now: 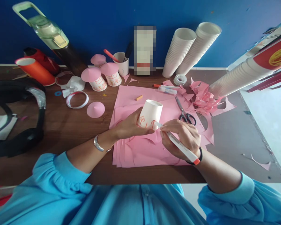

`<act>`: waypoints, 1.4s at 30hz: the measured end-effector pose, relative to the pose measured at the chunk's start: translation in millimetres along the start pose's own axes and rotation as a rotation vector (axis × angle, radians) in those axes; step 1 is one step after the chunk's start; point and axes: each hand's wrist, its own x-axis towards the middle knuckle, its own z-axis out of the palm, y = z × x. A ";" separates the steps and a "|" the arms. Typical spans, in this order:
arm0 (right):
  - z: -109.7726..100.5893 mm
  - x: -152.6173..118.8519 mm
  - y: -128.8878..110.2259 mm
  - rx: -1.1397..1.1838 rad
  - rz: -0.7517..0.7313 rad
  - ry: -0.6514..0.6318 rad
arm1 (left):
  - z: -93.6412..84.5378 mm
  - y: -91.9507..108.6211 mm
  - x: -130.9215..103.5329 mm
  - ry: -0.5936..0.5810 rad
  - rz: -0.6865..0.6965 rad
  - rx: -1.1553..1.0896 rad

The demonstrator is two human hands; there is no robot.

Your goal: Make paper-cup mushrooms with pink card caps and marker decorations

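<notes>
My left hand [128,126] is closed around a white paper cup [152,109] held upside down, its rim toward the table. Orange flowers and stems are drawn along the cup's lower side. In my right hand [181,137] is a white marker pen [184,148] with an orange end, and its tip meets the cup near a flower. Beneath both hands lies a stack of pink paper sheets [124,103]. Black-handled scissors [184,114] rest on the paper, right of the cup. Behind the cup is a small tan stub [139,97].
Finished-looking cups with pink cone tops [96,79] stand at the back left, near a pink cone [96,109] and a tape roll [77,100]. Tall cup stacks [178,53] lean on the blue wall. Pink scraps [204,97] lie right. Black headphones [41,125] sit far left, below a bottle [53,37].
</notes>
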 end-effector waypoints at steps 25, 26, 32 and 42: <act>0.6 -0.5 -2.5 -0.020 0.014 0.010 | -0.5 2.9 0.0 0.017 -0.002 -0.037; 0.5 -0.7 -2.6 -0.015 0.014 0.009 | -0.5 2.8 0.0 0.019 -0.002 -0.035; 0.2 0.2 -2.7 0.007 0.014 -0.006 | -0.4 2.0 0.6 0.007 0.012 -0.039; 0.1 -0.4 -2.6 0.014 0.014 -0.016 | -0.5 1.0 -0.4 0.010 0.006 -0.068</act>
